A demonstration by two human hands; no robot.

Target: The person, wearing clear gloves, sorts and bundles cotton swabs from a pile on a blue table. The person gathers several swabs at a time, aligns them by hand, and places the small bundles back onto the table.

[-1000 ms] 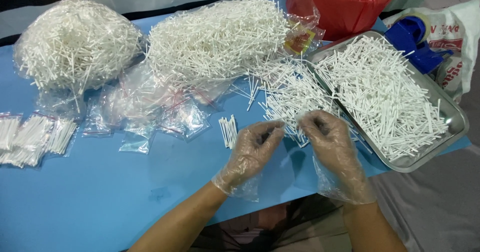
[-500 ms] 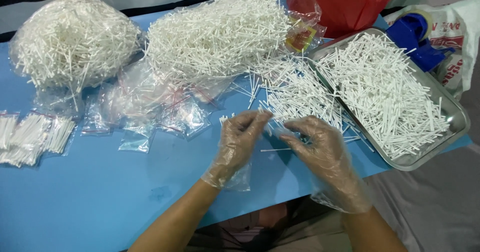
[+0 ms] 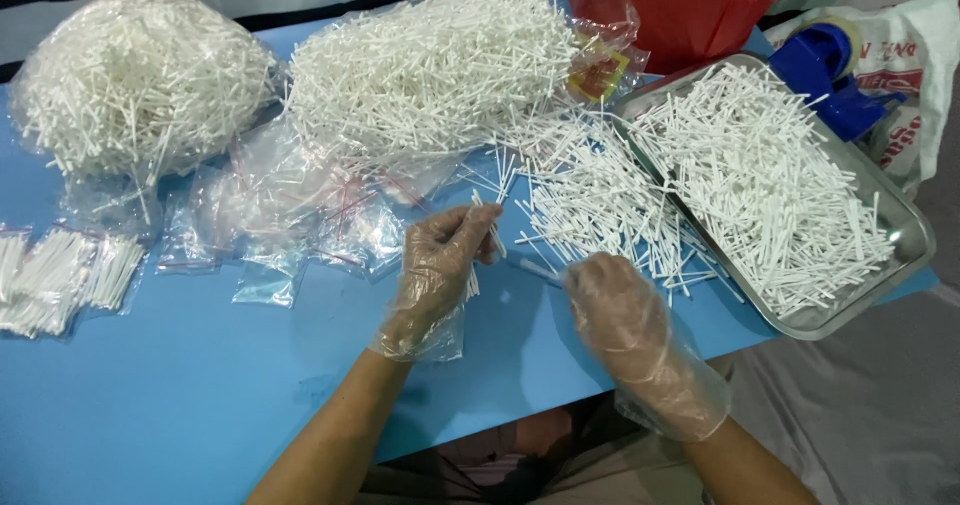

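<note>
Holding a small bundle of white sticks [image 3: 472,265] upright in our left hand [image 3: 440,270], we keep the fingers curled round it, so the sticks run up and down through the fist with ends showing above the fingertips and below the palm. Both hands wear loose clear plastic gloves. Our right hand [image 3: 615,310] lies palm down on the blue table [image 3: 180,395], fingers bent toward the loose sticks; a stick or two seems to lie under its fingertips, but whether it pinches them we cannot tell.

What matters is where the loose sticks [image 3: 600,200] lie: they are scattered on the table just beyond and to the right of our right hand, most with their long axis running away from us and slightly leftward. The right hand is clearly the nearer one; the left sits just beside it, with the bundle between the two.

Further right stands a metal tray [image 3: 905,225], holding a spread heap of the same white sticks. Behind the loose scatter sits an opened clear bag [image 3: 430,65] piled with sticks, and at far left a second clear bag [image 3: 140,75], bulging and closed round its load. Small clear pouches [image 3: 270,225] lie empty near the left hand, and filled small packets [image 3: 55,280] rest at the left edge. A red plastic bag [image 3: 690,5] stands behind the tray.
</note>
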